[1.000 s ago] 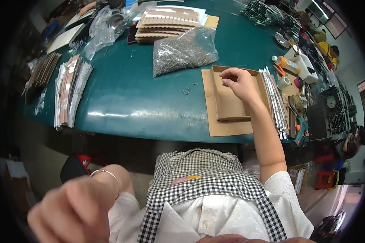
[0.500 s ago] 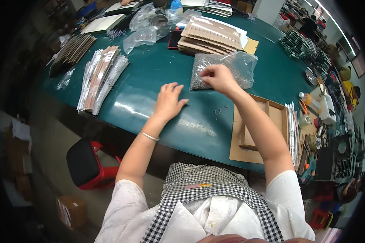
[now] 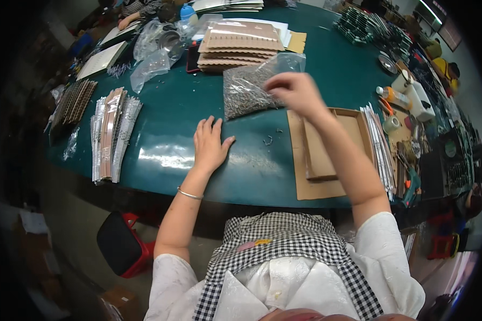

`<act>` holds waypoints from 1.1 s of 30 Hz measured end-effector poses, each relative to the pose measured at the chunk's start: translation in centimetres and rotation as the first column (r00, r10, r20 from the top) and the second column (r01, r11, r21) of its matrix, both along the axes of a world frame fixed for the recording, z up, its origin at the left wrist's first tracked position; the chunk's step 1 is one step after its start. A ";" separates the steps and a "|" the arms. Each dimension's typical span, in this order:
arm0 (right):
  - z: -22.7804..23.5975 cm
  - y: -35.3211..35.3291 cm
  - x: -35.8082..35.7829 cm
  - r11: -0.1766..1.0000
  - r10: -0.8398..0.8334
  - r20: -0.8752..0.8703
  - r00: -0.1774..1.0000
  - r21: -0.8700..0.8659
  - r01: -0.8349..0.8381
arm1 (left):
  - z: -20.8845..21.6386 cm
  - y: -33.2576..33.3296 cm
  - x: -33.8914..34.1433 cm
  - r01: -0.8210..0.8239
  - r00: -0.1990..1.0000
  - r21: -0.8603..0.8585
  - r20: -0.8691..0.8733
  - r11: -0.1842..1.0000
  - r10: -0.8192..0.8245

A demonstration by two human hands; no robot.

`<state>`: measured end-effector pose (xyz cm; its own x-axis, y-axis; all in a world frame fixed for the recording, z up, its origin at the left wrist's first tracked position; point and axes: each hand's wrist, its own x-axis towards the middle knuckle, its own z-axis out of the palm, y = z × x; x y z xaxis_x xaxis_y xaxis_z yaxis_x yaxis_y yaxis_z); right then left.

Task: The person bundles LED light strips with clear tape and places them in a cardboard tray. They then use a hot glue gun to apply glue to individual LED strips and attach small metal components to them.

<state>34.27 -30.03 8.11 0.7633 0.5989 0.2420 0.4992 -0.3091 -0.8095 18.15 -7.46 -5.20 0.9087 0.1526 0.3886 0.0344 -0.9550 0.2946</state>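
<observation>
My left hand (image 3: pixel 210 145) rests palm down on the green tabletop (image 3: pixel 171 123), fingers stretched and apart, holding nothing. A clear plastic bag (image 3: pixel 246 92) of small grey metal-looking pieces lies just beyond it. Over the bag's right side hovers my right hand (image 3: pixel 299 95), its fingers curled together in a pinch and slightly blurred. Whatever sits between those fingertips, if anything, is too small to make out. A few loose small pieces (image 3: pixel 268 140) lie on the table between my hands and the cardboard tray (image 3: pixel 317 177), which sits below my right forearm.
Stacked tan corrugated sheets (image 3: pixel 241 40) stand behind the bag. Bundled strips (image 3: pixel 108 136) lie to the left, near a row of brown slats (image 3: pixel 75 107). Bottles (image 3: pixel 393 97), tape and tools crowd the right side. A red stool (image 3: pixel 124 243) stands below the table's front edge.
My right hand has shifted rightward over the bag, its fingers still pinched. My left hand stays flat on the table. The whole view has turned, so the table's things appear farther left.
</observation>
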 end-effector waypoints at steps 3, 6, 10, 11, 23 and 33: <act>-1.8 -8.9 5.9 0.938 -0.321 -0.114 0.940 0.097 0.332 | 1.6 -2.7 1.6 0.084 0.996 -0.075 0.002 0.994 -0.084; -6.4 -10.8 8.0 0.884 -0.360 0.195 0.912 -0.240 0.400 | 3.2 -4.6 4.4 0.078 0.991 -0.144 0.115 0.987 -0.062; -7.8 -7.0 6.7 0.877 -0.232 0.164 0.959 -0.390 0.279 | 2.6 -2.8 7.5 -0.005 0.991 -0.063 0.136 0.998 0.014; -7.4 -6.0 6.6 0.867 -0.187 0.093 0.978 -0.452 0.208 | 2.5 -2.2 7.7 -0.037 0.992 -0.059 0.119 0.998 0.044; -11.6 1.5 1.9 0.940 0.118 0.224 0.967 -0.339 -0.036 | 2.1 -2.5 4.6 -0.190 0.946 0.043 0.274 0.981 0.171; -9.8 9.2 2.0 0.898 0.153 0.234 0.960 -0.439 -0.036 | 1.4 -0.2 7.6 -0.250 0.968 0.118 0.041 0.961 0.247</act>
